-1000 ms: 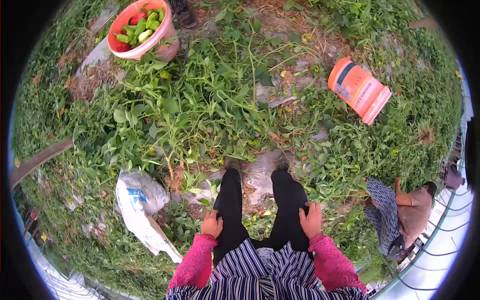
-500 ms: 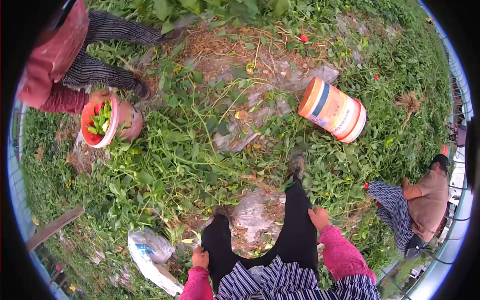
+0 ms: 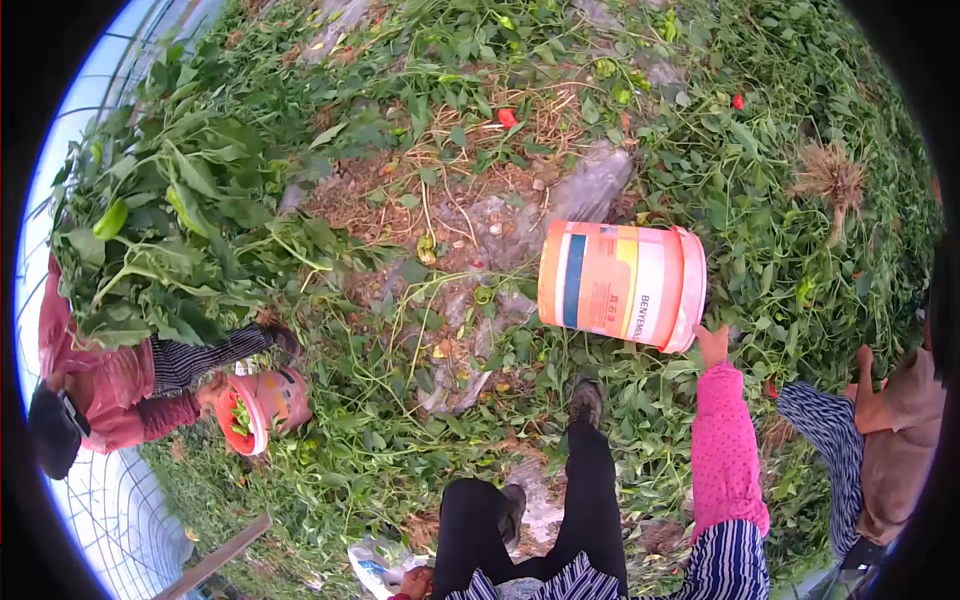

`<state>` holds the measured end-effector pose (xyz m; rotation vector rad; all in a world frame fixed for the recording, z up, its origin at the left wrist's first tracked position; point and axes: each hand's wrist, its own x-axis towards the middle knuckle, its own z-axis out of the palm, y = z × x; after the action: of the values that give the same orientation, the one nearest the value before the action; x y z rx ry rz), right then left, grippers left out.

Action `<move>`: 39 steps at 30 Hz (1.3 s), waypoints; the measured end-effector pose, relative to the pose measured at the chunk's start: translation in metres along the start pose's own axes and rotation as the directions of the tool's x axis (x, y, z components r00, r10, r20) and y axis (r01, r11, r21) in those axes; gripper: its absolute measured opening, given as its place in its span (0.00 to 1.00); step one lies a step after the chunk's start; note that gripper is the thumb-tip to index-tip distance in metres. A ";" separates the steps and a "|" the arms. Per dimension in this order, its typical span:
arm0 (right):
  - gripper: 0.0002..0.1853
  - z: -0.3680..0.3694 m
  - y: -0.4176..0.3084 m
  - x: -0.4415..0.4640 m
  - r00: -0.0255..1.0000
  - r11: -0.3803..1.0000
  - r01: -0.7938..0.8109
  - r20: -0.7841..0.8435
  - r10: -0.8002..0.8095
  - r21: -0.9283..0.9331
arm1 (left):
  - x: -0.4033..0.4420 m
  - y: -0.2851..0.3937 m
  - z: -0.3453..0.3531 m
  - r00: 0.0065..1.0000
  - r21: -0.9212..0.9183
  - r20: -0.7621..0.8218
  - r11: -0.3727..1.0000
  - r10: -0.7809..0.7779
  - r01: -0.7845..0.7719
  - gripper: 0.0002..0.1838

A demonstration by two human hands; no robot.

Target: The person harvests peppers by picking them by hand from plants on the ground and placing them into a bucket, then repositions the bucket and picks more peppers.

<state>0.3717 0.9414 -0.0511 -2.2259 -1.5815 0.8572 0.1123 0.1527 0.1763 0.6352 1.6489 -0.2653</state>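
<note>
Reaching forward past the right knee, the right hand (image 3: 712, 343) meets the ribbed pink-and-white rim (image 3: 690, 290) of a large orange plastic bucket with a dark blue band (image 3: 618, 283). The bucket lies on its side just right of the middle of the scene, among low green vines (image 3: 560, 360), its wider rim end turned to the right. The right fingers are slightly spread at the near edge of that rim. The left hand (image 3: 415, 582) is low at the near edge, beside a white plastic bag (image 3: 375, 570). Whether the right fingers pinch the rim, and how the left ones are shaped, I cannot tell from this view.

A sound hold would hook the fingers well under the rim with the thumb opposed, since fingertips alone could slip on smooth plastic, and a round wall may roll on uneven ground. Lifting the rim end first, gently, should let stems slide off rather than snag. With the dark shoe (image 3: 587, 402) planted near the bucket, bending at the knees would shorten the reach. The left hand could steady the side wall if the bucket swings.
</note>
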 end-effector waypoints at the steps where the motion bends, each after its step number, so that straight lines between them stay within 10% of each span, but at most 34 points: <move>1: 0.35 0.011 -0.002 0.015 1.000 1.000 -0.019 -0.004 0.019 -0.002 | 0.003 0.004 -0.017 0.977 -0.454 -0.120 0.885 -0.174 0.102 0.19; 3: 0.34 0.031 0.005 0.033 0.867 0.811 -0.357 0.488 0.102 0.464 | -0.002 0.026 -0.059 0.911 -0.863 -0.082 0.486 -0.404 0.138 0.13; 4: 0.29 0.047 0.011 0.036 0.921 0.910 -0.297 0.337 0.193 0.290 | -0.001 0.033 -0.078 0.925 -0.908 -0.146 0.418 -0.352 0.016 0.13; 7: 0.21 0.021 -0.039 0.006 0.878 0.833 -0.386 0.434 0.200 0.397 | 0.032 0.037 -0.133 0.922 -0.885 -0.087 0.454 -0.378 0.103 0.13; 9: 0.18 -0.001 -0.066 -0.018 0.821 0.827 -0.444 0.526 0.220 0.346 | 0.061 0.069 -0.183 0.928 -0.600 -0.194 0.787 -0.318 0.144 0.12; 16: 0.10 0.046 -0.213 -0.072 0.826 0.772 -0.419 0.553 0.106 0.478 | 0.111 0.078 -0.348 0.941 -0.517 -0.303 0.856 -0.153 -0.027 0.10; 18: 0.11 0.064 -0.251 -0.061 0.831 0.866 -0.279 0.556 0.002 0.415 | 0.099 0.054 -0.371 0.949 -0.371 -0.195 0.914 -0.246 0.161 0.13; 19: 0.11 0.063 -0.269 -0.052 0.836 0.869 -0.266 0.549 -0.008 0.417 | 0.100 0.047 -0.377 0.949 0.043 -0.300 0.995 0.097 -0.089 0.14; 20: 0.10 0.062 -0.288 -0.038 0.822 0.956 -0.143 0.569 -0.028 0.255 | 0.105 0.053 -0.387 0.943 0.042 -0.314 0.994 0.112 -0.104 0.14; 24: 0.10 0.023 -0.366 0.025 0.830 0.954 -0.149 0.558 -0.023 0.262 | 0.091 0.113 -0.432 0.990 0.149 -0.038 0.979 -0.136 0.141 0.26; 27: 0.11 -0.032 -0.427 0.086 0.839 0.942 -0.186 0.544 0.004 0.280 | 0.145 0.086 -0.429 0.946 -0.575 -0.296 0.815 -0.133 -0.065 0.13; 30: 0.13 -0.060 -0.465 0.156 0.846 0.939 -0.061 0.516 -0.132 0.340 | 0.161 0.152 -0.466 0.939 -0.428 -0.270 0.900 -0.213 0.081 0.12; 32: 0.13 -0.075 -0.512 0.209 0.856 0.898 0.075 0.434 -0.280 0.433 | 0.170 0.191 -0.480 0.894 -0.517 -0.432 0.844 -0.115 -0.141 0.09; 34: 0.13 -0.079 -0.570 0.269 0.845 0.814 0.312 0.250 -0.473 0.489 | 0.170 0.272 -0.527 0.906 -0.881 -0.146 0.469 -0.398 0.064 0.08; 39: 0.10 -0.083 -0.658 0.359 0.715 0.714 0.699 0.000 -0.699 0.045 | 0.205 0.347 -0.527 0.879 -0.845 -0.202 0.531 -0.432 0.067 0.10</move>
<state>0.0032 1.5213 0.2596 -1.3621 -2.1543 0.6526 -0.1525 0.7600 0.1398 -0.3272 2.0071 0.4744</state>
